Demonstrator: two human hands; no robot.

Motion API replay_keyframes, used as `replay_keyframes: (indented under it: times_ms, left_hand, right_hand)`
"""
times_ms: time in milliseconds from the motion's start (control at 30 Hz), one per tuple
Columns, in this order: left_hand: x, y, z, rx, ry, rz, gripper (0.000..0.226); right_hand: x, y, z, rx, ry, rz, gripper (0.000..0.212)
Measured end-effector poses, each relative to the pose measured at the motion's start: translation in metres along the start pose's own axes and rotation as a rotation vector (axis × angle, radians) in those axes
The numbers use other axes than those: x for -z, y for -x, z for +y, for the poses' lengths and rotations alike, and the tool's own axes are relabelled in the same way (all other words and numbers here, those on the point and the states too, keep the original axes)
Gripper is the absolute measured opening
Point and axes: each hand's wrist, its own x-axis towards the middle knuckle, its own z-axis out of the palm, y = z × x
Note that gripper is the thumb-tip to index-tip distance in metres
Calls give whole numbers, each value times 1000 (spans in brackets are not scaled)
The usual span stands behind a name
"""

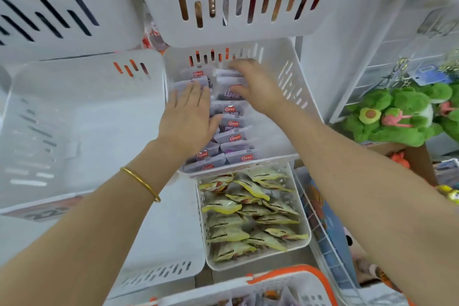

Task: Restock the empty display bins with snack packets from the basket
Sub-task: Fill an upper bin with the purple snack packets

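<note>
Purple-and-white snack packets (pixel 232 131) stand in two rows inside a white slotted display bin (pixel 290 97) at mid-height. My left hand (pixel 188 117) lies flat with straight fingers on the left row. My right hand (pixel 253 84) reaches to the far end of the right row, its fingers bent over the packets there; whether it grips one cannot be told. The basket (pixel 290 273), white with an orange rim, sits at the bottom edge, its contents mostly cut off.
One tier lower, a white bin (pixel 304 226) holds yellow snack packets (pixel 250 216). A large white bin (pixel 82 122) on the left shows no packets. More white bins (pixel 223 30) hang above. Green plush toys (pixel 397 117) lie at the right.
</note>
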Motion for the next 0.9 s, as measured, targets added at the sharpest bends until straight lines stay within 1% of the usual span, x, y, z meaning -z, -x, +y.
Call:
replay_keyframes:
  times_ms: [67,133,233,300,400,467,567,633,667,733,800,833,867,900]
  left_hand:
    - [-3,1,1,11,-103,1,64]
    - [-4,2,1,23,-143,-15,64]
    - [-3,2,2,41,-156,-9,63]
    - [-3,2,2,49,-178,1,62]
    - [-3,3,3,48,-205,0,62]
    - [-2,3,3,47,-189,-6,61]
    - [-1,7,4,51,-157,-3,61]
    - [1,16,3,62,-88,32,61]
    - [3,26,4,59,-26,89,60]
    - [10,59,11,33,162,284,58]
    - [13,107,23,-6,367,448,50]
    - [10,137,31,-21,446,481,47]
    - [4,170,39,-40,501,476,44]
    - [-5,203,48,-63,537,448,41]
  right_hand:
    - [-7,-6,-4,-59,-73,-170,46]
    - [-8,-9,-7,-145,-193,-259,44]
    - [-7,-12,-10,-260,-372,-243,40]
    - [-12,-10,-13,-264,-375,-255,46]
    - [-17,-7,-12,-224,-388,-249,55]
    - [-14,-5,-11,-238,-414,-193,56]
    - [-4,9,-15,-239,-431,-91,50]
    - [4,28,-24,-206,-367,-8,45]
    - [9,42,-31,-167,-327,54,43]
    - [17,83,-48,-67,-326,200,37]
    - [20,146,-74,-31,-402,300,29]
    - [16,180,-85,-38,-435,290,27]
    - [9,214,-95,-71,-464,230,27]
    - [-2,248,-102,-134,-491,133,28]
